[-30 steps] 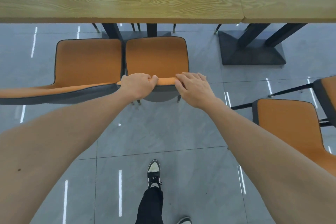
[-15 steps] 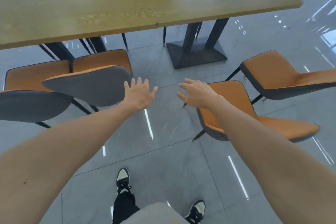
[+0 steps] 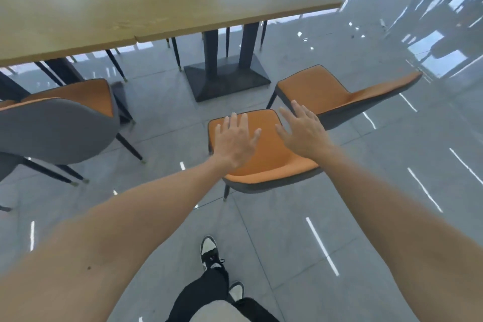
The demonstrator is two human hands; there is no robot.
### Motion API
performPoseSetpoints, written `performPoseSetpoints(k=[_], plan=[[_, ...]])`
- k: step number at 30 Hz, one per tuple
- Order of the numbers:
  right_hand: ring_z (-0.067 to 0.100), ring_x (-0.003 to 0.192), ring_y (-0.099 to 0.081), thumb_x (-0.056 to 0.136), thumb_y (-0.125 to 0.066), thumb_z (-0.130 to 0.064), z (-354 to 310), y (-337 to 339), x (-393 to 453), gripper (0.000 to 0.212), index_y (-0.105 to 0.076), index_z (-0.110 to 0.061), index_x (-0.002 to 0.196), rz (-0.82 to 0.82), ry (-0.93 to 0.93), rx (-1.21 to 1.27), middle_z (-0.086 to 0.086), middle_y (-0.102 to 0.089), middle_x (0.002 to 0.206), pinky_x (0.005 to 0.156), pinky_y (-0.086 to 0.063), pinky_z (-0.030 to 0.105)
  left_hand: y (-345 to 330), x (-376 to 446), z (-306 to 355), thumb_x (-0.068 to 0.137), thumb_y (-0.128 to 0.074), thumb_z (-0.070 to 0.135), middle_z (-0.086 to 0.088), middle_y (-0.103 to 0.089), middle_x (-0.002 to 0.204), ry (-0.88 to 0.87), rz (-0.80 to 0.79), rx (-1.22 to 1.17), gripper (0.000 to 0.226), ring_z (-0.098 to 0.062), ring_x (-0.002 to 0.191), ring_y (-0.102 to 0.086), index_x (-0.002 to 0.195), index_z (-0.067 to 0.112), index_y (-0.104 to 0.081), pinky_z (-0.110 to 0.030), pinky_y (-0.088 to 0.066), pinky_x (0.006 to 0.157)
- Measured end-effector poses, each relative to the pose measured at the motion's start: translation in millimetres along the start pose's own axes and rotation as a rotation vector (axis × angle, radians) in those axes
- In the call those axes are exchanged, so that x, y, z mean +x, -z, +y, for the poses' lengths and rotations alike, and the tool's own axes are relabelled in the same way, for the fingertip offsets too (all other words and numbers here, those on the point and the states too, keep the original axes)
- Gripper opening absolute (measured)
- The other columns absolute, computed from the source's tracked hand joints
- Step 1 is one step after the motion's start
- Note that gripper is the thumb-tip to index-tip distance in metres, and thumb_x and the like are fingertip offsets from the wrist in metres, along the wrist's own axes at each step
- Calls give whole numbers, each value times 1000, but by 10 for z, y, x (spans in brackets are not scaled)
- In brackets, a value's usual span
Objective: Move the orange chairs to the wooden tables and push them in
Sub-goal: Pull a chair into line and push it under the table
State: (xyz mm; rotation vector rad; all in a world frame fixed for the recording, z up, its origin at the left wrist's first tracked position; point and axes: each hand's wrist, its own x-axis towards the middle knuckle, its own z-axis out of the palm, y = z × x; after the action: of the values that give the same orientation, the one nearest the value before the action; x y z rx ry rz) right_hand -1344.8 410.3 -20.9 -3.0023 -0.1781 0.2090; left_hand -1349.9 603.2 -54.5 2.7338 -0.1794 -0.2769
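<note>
Both hands, the left hand (image 3: 236, 142) and the right hand (image 3: 303, 133), hang spread wide and empty over the nearest orange chair (image 3: 264, 162); whether a fingertip touches the seat cannot be told. That chair stands loose on the floor at the centre of view, clear of the worktop (image 3: 162, 5), with its backrest edge toward the person. A second orange chair (image 3: 326, 91) sits just beside it at two o'clock, turned away and likewise not pushed in. At nine o'clock a tucked chair (image 3: 60, 125) shows its grey back at the table edge. To do the step well, I judge the hands should close on the backrest rim, one at each side, lift or slide the chair straight toward twelve o'clock, and aim left of the black table base (image 3: 227, 78) so the legs do not catch it. Grey glossy floor tiles (image 3: 392, 191) reflect ceiling lights, so the legs may slide easily.
</note>
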Motion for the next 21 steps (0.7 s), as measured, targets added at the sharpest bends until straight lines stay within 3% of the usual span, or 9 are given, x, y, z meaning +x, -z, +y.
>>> performPoseSetpoints(k=[7, 10, 12, 14, 18, 21], plan=[[43, 145, -25, 101, -44, -45, 826, -570, -318, 62, -32, -12, 152, -18, -99, 55, 25, -24, 158, 117, -24, 55, -825, -5, 612, 104, -28, 58, -16, -34, 162, 12, -126, -59, 68, -34, 150, -29, 156, 14, -33, -54, -26, 120], [37, 143, -30, 100, -38, -48, 1139, -902, -414, 53, -44, -19, 144, -153, -39, 33, 15, -36, 154, 116, -22, 54, -1150, -74, 715, 103, -26, 58, -13, -52, 149, 70, -213, -10, 64, -33, 141, -42, 144, 16, -51, -53, -29, 116], [31, 130, -42, 98, -31, -50, 1285, -1053, -413, 43, -60, -24, 115, -201, 33, -12, 7, -57, 134, 108, -27, 50, -1308, -126, 735, 100, -21, 61, -8, -69, 122, 155, -270, -44, 65, -32, 120, -59, 118, 20, -68, -50, -40, 104], [28, 113, -52, 94, -28, -51, 1370, -1121, -389, 45, -63, -23, 95, -166, 87, -33, 3, -67, 110, 98, -33, 44, -1431, -192, 765, 94, -15, 63, -4, -72, 96, 203, -211, -66, 68, -30, 96, -66, 93, 21, -69, -44, -47, 86], [27, 91, -63, 90, -34, -48, 1455, -1159, -271, 45, -65, -18, 77, -104, 204, -37, 3, -70, 85, 83, -46, 38, -1471, -188, 853, 91, -16, 60, 1, -70, 86, 251, -127, -2, 67, -24, 85, -63, 84, 21, -69, -40, -45, 79], [27, 61, -58, 87, -41, -41, 1500, -1219, -178, 41, -55, -15, 58, -35, 277, -27, 3, -60, 59, 55, -37, 29, -1500, -94, 830, 92, -18, 58, 4, -64, 70, 273, -122, 39, 64, -20, 70, -61, 72, 21, -67, -36, -41, 63]])
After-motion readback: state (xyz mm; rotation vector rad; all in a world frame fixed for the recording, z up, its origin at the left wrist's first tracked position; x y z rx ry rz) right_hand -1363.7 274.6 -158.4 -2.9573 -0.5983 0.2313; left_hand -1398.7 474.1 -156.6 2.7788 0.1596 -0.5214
